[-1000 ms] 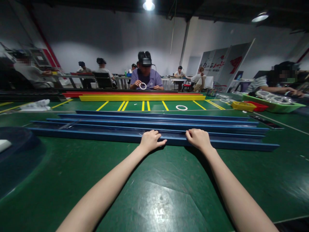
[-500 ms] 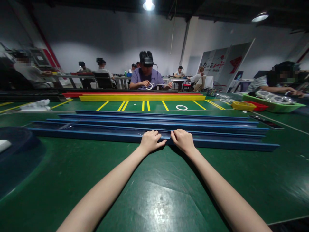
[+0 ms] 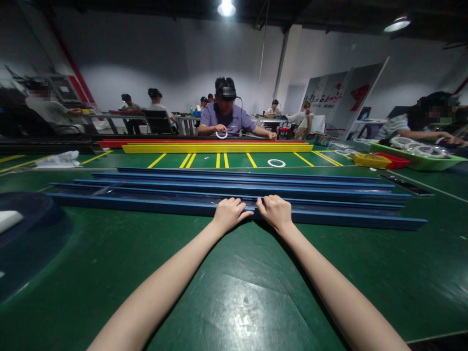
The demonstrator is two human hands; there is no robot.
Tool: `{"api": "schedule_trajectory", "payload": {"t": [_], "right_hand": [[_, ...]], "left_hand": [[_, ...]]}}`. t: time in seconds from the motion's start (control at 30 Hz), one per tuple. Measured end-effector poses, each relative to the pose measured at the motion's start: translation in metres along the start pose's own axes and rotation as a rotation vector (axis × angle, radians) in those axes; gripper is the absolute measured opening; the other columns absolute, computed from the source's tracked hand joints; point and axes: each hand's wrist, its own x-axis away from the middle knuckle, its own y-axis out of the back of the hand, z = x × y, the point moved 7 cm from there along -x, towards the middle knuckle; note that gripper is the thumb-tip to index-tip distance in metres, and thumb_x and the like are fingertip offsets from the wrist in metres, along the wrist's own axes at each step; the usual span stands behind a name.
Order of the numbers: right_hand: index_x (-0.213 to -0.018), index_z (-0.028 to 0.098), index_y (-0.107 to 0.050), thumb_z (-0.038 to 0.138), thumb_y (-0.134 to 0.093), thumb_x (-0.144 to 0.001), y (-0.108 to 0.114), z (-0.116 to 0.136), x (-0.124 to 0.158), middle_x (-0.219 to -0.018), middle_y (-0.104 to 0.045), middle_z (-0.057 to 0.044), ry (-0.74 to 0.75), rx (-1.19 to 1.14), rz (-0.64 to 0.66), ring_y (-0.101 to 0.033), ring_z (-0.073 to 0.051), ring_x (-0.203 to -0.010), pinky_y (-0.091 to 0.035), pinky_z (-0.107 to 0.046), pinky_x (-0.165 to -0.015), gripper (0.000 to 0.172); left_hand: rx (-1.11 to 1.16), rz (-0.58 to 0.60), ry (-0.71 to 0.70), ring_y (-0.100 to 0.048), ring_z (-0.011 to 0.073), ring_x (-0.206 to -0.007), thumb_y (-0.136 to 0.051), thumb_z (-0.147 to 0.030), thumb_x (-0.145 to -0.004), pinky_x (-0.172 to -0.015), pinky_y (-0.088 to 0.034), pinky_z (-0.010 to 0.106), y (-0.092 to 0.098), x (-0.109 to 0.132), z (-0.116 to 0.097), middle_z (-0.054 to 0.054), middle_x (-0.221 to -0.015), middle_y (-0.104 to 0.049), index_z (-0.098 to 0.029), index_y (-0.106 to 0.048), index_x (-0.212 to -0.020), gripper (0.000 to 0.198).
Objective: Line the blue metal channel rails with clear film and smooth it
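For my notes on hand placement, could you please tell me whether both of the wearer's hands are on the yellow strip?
No, the left hand and right hand are on the nearest blue channel.

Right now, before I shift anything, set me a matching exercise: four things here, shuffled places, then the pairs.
1. left hand
2. yellow rail
3. lone white ring on the tabletop
4. green tray

A. between the yellow rail and the blue rails
B. at the right, with white rings in it
C. just nearer than the red rail
D. on the nearest blue rail

Pairs: 1-D, 2-C, 3-A, 4-B
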Motion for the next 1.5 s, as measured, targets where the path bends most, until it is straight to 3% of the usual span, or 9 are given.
{"api": "schedule_trajectory", "payload": {"t": [0.4,0.73,0.9,1.07,1.5], "right_hand": [[-0.048,0.016,-0.052,0.023,-0.035,-0.079,-0.002,0.001,0.000,-0.046,-0.053,-0.002,0.103,0.004,-0.119,-0.043,-0.009,-0.045,-0.016,-0.025,-0.046,0.036],[-0.051,0.014,-0.056,0.023,-0.031,-0.080,-0.006,-0.006,0.000,-0.050,-0.057,-0.004,0.061,-0.019,-0.018,-0.046,-0.010,-0.047,-0.017,-0.025,-0.046,0.039],[-0.051,0.014,-0.057,0.023,-0.030,-0.079,-0.004,-0.020,0.002,-0.051,-0.058,-0.005,0.022,-0.007,0.027,-0.046,-0.010,-0.046,-0.017,-0.025,-0.045,0.040],[-0.049,0.013,-0.057,0.025,-0.031,-0.078,-0.003,-0.041,0.006,-0.050,-0.057,-0.007,-0.032,0.047,0.051,-0.045,-0.011,-0.044,-0.016,-0.024,-0.044,0.040],[-0.048,0.013,-0.058,0.027,-0.033,-0.075,-0.004,-0.084,0.014,-0.052,-0.059,-0.008,-0.130,0.105,0.110,-0.047,-0.012,-0.046,-0.018,-0.024,-0.045,0.040]], "left_hand": [[0.020,0.002,0.009,-0.050,0.0144,-0.064,-0.032,-0.052,-0.082,-0.054,-0.027,0.027,0.001,0.000,0.000,0.003,-0.067,-0.057,-0.017,-0.055,-0.067,0.045],[0.090,-0.017,-0.028,-0.052,0.0142,-0.068,-0.032,-0.048,-0.084,-0.058,-0.031,0.026,0.005,0.000,-0.002,0.003,-0.072,-0.058,-0.017,-0.056,-0.080,0.040],[0.068,-0.032,-0.099,-0.051,0.0152,-0.070,-0.032,-0.042,-0.086,-0.061,-0.031,0.027,0.011,-0.001,-0.010,0.005,-0.075,-0.058,-0.015,-0.055,-0.088,0.035],[0.036,-0.024,-0.062,-0.051,0.0167,-0.073,-0.032,-0.046,-0.085,-0.062,-0.030,0.028,0.009,0.000,-0.007,0.006,-0.078,-0.058,-0.015,-0.053,-0.093,0.038],[0.039,0.011,-0.058,-0.051,0.0172,-0.072,-0.032,-0.051,-0.083,-0.061,-0.029,0.028,0.002,0.001,-0.004,0.005,-0.075,-0.059,-0.015,-0.055,-0.083,0.043]]}}
